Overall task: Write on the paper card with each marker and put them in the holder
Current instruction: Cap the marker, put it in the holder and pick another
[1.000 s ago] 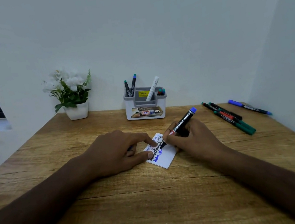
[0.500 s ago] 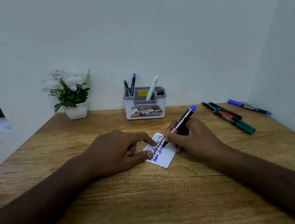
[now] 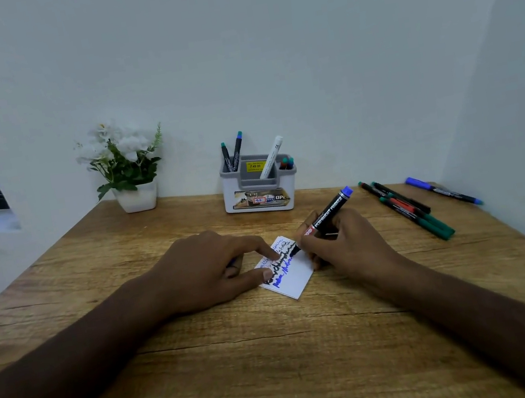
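Paper card (image 3: 293, 275): lay flat on the wooden table (image 3: 282, 369), near its middle, turned at an angle to you; blue and black scribbled lines covered its upper left part.
Left hand (image 3: 210, 270): you pressed the card's left edge down, index finger and thumb on the paper, other fingers curled under; it held nothing.
Right hand (image 3: 341, 244): your fingers were closed round a black permanent marker (image 3: 328, 214) with a blue end cap, tip down on the card by the black line, barrel slanting up and away to the right.
Holder (image 3: 257, 187): white and grey, stood at the back against the wall; two dark markers upright in its left slot, a white pen leaning in the middle, coloured caps showing in the right slot.
Loose markers (image 3: 408, 209): a bunch of green, red and black ones lay on the table right of your hand; a blue marker (image 3: 442, 191) lay apart, nearer the right wall.
Flower pot (image 3: 135, 195): white, back left of the holder.
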The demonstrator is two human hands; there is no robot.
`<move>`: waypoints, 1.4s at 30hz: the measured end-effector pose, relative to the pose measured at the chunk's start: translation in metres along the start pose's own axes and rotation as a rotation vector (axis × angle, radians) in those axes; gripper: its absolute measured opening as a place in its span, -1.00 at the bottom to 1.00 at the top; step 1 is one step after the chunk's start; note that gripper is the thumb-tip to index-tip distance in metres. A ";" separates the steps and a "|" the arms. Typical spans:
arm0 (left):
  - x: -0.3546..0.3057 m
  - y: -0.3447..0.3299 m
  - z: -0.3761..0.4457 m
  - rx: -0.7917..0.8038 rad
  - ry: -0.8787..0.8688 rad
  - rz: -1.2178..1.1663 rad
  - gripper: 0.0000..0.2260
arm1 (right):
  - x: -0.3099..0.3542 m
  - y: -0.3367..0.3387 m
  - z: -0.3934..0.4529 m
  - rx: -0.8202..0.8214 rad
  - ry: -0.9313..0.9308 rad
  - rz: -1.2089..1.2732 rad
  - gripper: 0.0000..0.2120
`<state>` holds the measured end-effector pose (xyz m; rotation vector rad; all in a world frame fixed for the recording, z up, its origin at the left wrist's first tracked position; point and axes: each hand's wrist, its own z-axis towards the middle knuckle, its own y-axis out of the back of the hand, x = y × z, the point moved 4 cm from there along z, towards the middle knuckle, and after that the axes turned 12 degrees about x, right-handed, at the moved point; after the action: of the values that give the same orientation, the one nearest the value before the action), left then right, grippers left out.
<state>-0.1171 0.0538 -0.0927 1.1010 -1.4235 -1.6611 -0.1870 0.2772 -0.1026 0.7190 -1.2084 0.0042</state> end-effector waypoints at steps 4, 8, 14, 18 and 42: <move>0.001 -0.001 0.001 0.003 0.006 0.001 -0.60 | 0.002 0.002 0.001 -0.019 -0.006 0.031 -0.93; 0.001 -0.001 0.002 0.003 0.010 -0.002 -0.61 | 0.005 0.008 0.004 -0.064 0.021 -0.019 -0.92; 0.002 -0.001 0.002 -0.001 0.009 0.008 -0.59 | 0.004 0.007 0.004 0.006 0.002 -0.073 -0.93; 0.001 -0.001 0.003 0.004 0.015 -0.005 -0.57 | 0.005 0.007 0.005 0.022 -0.011 -0.074 -0.91; 0.000 0.001 0.001 0.012 0.010 -0.018 -0.57 | -0.006 0.011 0.010 -0.058 -0.067 -0.053 -0.86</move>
<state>-0.1183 0.0546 -0.0920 1.1302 -1.4227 -1.6595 -0.2019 0.2833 -0.1003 0.7047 -1.2484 -0.0990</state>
